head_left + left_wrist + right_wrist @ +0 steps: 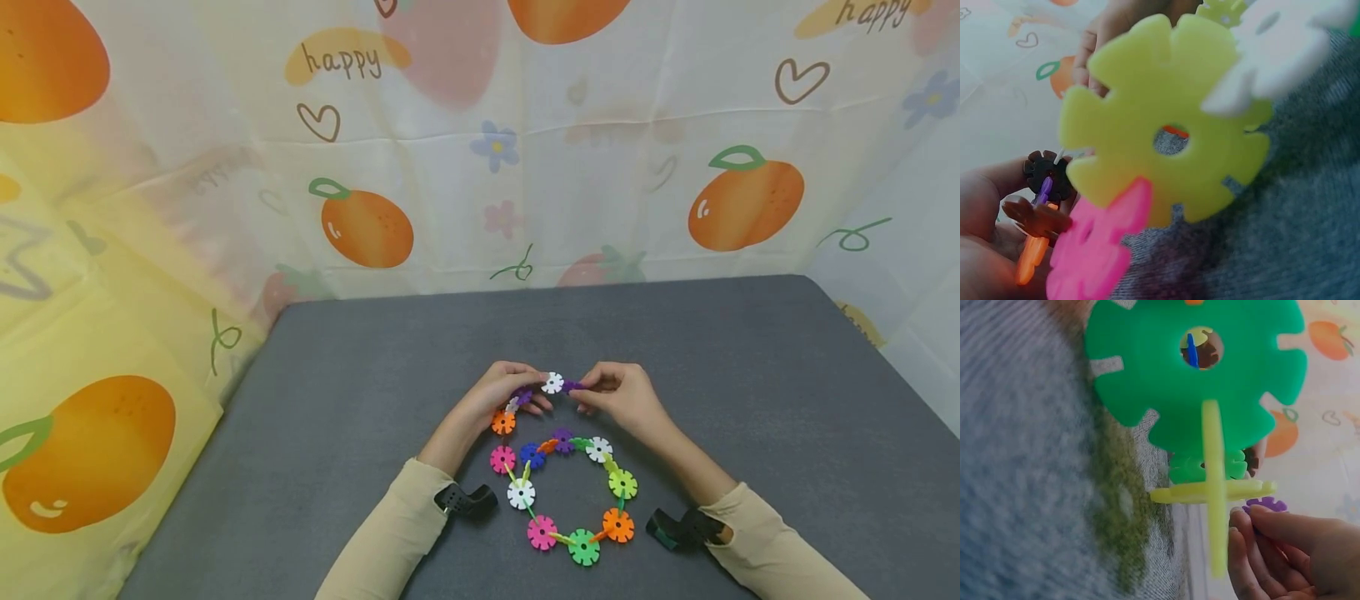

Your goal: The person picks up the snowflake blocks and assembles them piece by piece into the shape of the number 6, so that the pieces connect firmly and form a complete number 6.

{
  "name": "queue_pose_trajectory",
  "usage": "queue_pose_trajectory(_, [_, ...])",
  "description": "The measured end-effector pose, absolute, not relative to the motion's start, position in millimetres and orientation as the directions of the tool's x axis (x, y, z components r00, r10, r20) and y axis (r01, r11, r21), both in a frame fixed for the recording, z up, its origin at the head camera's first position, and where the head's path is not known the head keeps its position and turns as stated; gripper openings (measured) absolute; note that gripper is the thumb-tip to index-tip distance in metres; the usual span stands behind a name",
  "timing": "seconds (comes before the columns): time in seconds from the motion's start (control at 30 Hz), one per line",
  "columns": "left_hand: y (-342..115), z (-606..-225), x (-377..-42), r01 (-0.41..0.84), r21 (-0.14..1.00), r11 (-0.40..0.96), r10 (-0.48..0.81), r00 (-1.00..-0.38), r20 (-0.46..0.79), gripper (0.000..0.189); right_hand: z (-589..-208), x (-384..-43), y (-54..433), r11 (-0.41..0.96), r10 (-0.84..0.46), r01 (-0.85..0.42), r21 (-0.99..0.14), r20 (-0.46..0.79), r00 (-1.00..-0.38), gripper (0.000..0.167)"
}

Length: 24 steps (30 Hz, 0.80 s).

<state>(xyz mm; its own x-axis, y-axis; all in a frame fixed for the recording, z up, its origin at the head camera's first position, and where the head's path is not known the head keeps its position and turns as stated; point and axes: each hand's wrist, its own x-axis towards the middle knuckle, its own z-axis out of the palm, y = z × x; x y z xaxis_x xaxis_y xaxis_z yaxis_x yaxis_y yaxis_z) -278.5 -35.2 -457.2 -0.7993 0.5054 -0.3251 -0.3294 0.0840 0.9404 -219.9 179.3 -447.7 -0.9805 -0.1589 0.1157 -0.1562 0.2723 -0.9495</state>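
Slotted plastic snowflake discs are linked into a ring on the grey table, with a side chain rising from its left. My left hand [498,392] holds that chain near its far end, thumb and fingers around the white disc [552,382] and a purple one beside it. Between the thumb and fingertips of my right hand [622,396] is a purple disc [1266,504], right at the white disc's edge. Lower on the chain are an orange disc [503,422] and a pink disc [502,459]. A large yellow disc [1116,125] partly covers the left wrist view.
The ring below my hands includes a green disc [583,547], an orange disc [618,526] and a blue disc [532,455]. Black wrist straps sit at both cuffs. A fruit-printed cloth [450,167] hangs behind the grey table [360,375].
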Motion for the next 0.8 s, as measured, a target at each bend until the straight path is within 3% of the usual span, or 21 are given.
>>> queue_pose_trajectory(0.27, [-36,-457,-278,-0.33,0.94,0.088,0.528,-0.784,-0.325,0.029,-449,-219,176,0.287,-0.177,-0.193,-0.938,0.147,-0.973,0.008])
queue_pose_trajectory(0.5, [-36,-457,-279,-0.319,0.945,0.067,0.505,-0.807,-0.308,0.029,-447,-218,176,0.331,-0.162,-0.209,-0.92,0.162,-0.973,0.006])
queue_pose_trajectory(0.8, [-34,-454,-276,-0.28,0.957,0.075,0.481,-0.83,-0.281,0.027,-452,-214,167,0.45,-0.166,-0.383,-0.807,0.347,-0.923,0.007])
